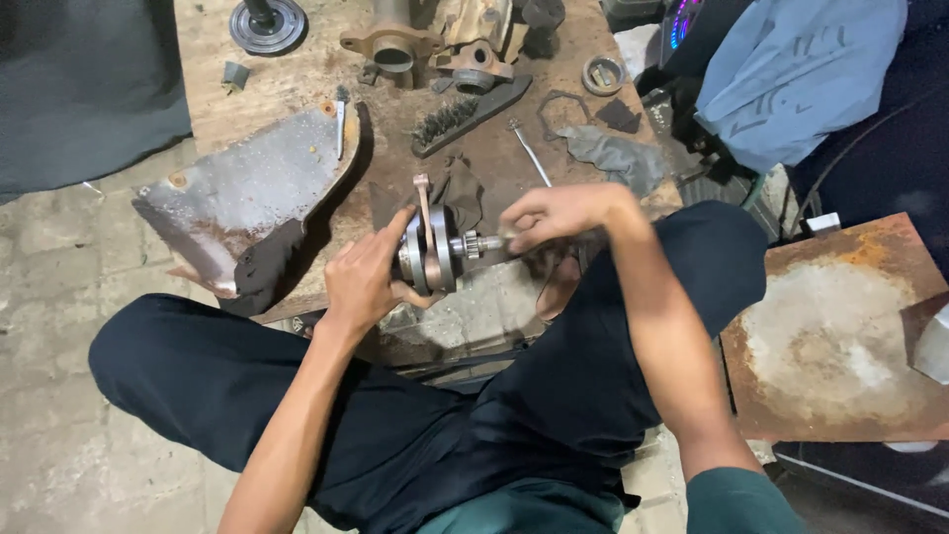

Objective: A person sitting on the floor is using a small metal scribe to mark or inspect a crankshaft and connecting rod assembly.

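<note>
My left hand grips a metal crankshaft by its round flywheel webs, holding it just above the near edge of a low wooden workboard. The connecting rod sticks up and away from the webs. My right hand pinches the splined shaft end on the crankshaft's right side. Whether it holds a small part there is hidden by the fingers.
On the board lie a wire brush, a thin metal rod, a grey rag, a gasket, a bearing ring, cast housings and a round disc. A bent metal cover lies left. A rusty plate lies right. My crossed legs fill the foreground.
</note>
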